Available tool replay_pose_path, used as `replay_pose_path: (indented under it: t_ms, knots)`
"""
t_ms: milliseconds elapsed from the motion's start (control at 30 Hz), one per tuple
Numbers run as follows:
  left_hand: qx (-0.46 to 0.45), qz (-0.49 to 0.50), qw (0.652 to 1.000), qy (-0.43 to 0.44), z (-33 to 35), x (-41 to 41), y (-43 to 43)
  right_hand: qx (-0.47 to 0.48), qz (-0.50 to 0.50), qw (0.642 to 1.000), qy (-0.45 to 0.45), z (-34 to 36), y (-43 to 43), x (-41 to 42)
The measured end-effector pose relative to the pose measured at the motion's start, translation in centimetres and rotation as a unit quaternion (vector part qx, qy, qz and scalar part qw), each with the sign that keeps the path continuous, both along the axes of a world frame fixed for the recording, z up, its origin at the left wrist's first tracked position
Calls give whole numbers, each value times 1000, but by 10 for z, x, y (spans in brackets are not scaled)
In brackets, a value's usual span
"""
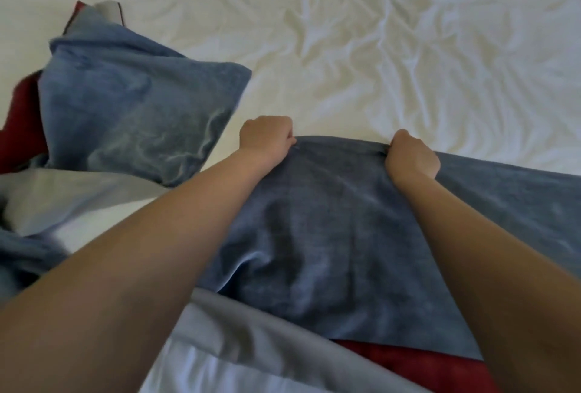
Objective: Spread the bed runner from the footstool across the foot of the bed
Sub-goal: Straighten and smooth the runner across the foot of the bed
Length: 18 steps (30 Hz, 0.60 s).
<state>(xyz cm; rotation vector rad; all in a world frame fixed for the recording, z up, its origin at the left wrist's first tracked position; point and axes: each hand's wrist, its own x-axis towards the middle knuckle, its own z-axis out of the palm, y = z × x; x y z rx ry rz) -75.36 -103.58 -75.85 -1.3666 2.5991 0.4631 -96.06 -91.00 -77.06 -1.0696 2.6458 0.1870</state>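
My left hand is closed in a fist on the far edge of the blue bed runner, knuckles up, with the cloth pinched under the curled fingers. My right hand is fisted on the same edge a little way to the right, the fabric bunched into a small ridge just at its thumb. Between the two hands the edge runs taut and slightly arched. Both bare forearms reach in from the near corners of the view, the left one crossing over a pale grey sheet. The runner lies spread below and between my arms, soft and faintly creased, its right part stretching out flat toward the right border of the view. Its left part is folded back on itself and stands up in a puffed heap at the left, with a strip of grey lining and a dark red trim showing at the top. Under the runner's near edge I see a patch of deep red cloth, and more red shows at the far left behind the heap. Beyond my hands the bed is covered in a white, heavily wrinkled sheet that fills the upper part of the view.
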Motion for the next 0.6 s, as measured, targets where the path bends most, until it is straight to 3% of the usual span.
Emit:
replay_pose_path:
  t_ms: [100,167,300,367,467,600]
  knots:
    - [104,49,993,29,0,32,-2,-41,39,998,-22,10,-7,26]
    - [114,50,992,26,2,63,-5,-84,118,987,-73,19,-18,55]
    - [-43,46,998,16,14,145,-18,-118,266,946,-143,31,-53,133]
    - [-73,68,995,-28,19,182,-24,-109,238,948,-181,30,-70,175]
    - [6,112,993,-45,22,212,-25,-33,153,943,-295,21,-93,229]
    - [-37,-8,998,-49,18,229,-27,-77,94,923,-366,16,-109,281]
